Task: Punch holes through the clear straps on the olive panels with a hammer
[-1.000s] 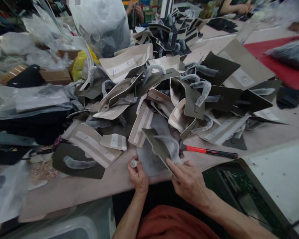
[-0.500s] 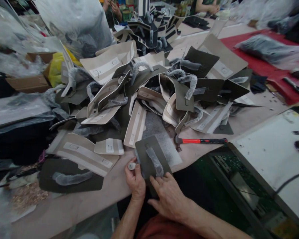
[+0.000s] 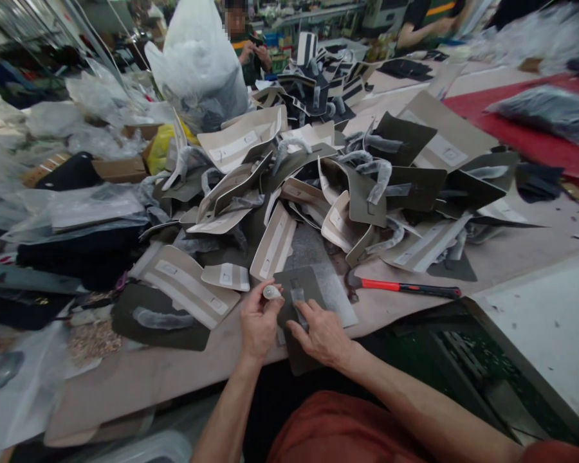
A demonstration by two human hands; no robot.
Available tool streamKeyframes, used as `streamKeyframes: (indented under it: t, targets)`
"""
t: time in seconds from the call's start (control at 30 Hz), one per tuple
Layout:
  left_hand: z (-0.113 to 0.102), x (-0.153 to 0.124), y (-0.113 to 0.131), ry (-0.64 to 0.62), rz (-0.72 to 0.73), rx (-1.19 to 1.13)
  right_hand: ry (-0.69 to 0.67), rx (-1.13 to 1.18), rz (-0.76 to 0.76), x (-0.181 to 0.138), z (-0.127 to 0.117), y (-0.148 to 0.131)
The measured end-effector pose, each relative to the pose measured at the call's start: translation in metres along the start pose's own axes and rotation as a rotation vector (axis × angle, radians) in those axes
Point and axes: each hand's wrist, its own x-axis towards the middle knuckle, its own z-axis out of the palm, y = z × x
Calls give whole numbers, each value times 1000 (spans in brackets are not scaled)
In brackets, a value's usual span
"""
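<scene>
My left hand (image 3: 258, 325) is closed around a small whitish cylinder (image 3: 271, 292), seen nearly end-on, at the left edge of a dark olive panel (image 3: 296, 280). My right hand (image 3: 325, 337) lies over the panel, its fingers curled on a plastic-wrapped handle (image 3: 298, 296) that they largely cover. The panel's far part rests on a grey speckled slab (image 3: 335, 292), and its near end juts past the table edge. A hammer (image 3: 405, 288) with a red and black grip lies to the right of the slab.
Beyond my hands, a heap of beige and olive panels (image 3: 280, 235) with wrapped handles spreads over the table (image 3: 174, 379). Another dark panel (image 3: 159, 334) lies at left. A white board (image 3: 550, 321) stands at right. Two people work at the back, one with raised hands (image 3: 255, 54).
The camera's view has tilted up and shifted left. My left hand has brought the cylinder higher beside the panel, and my right hand now covers more of the wrapped handle.
</scene>
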Motion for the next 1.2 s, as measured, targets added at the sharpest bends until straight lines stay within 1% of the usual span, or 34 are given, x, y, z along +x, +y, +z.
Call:
streamKeyframes:
  t: [0.07,0.17,0.23,0.3,0.4,0.47,0.8,0.93,1.0,1.07,1.13,1.2]
  targets:
    - [16,16,3,-45,7,-72,-12,0,24,-6,5,-4]
    - [35,40,-8,-141,14,-110,-8,21,28,-10,7,-6]
    - [41,51,-20,-179,10,-104,2,30,45,-9,5,-4]
    - [40,55,-33,-161,8,-103,21,45,62,-7,4,1]
    - [34,54,-45,-116,11,-127,54,82,51,-2,2,8]
    - [31,53,-47,-122,23,-127,64,91,36,-1,1,12]
    - [34,49,-40,-168,79,-2,96,131,12,-3,3,16]
    - [37,47,-39,-150,121,60,85,135,14,-4,4,17]
    - [40,45,-39,-112,144,113,81,148,12,-5,3,16]
    - [42,42,-39,-63,170,180,72,186,-23,-7,-1,17]
    - [44,37,-41,-35,203,250,69,257,-102,-9,-9,23]
    - [45,34,-44,-41,255,328,130,315,-164,-11,-21,39]
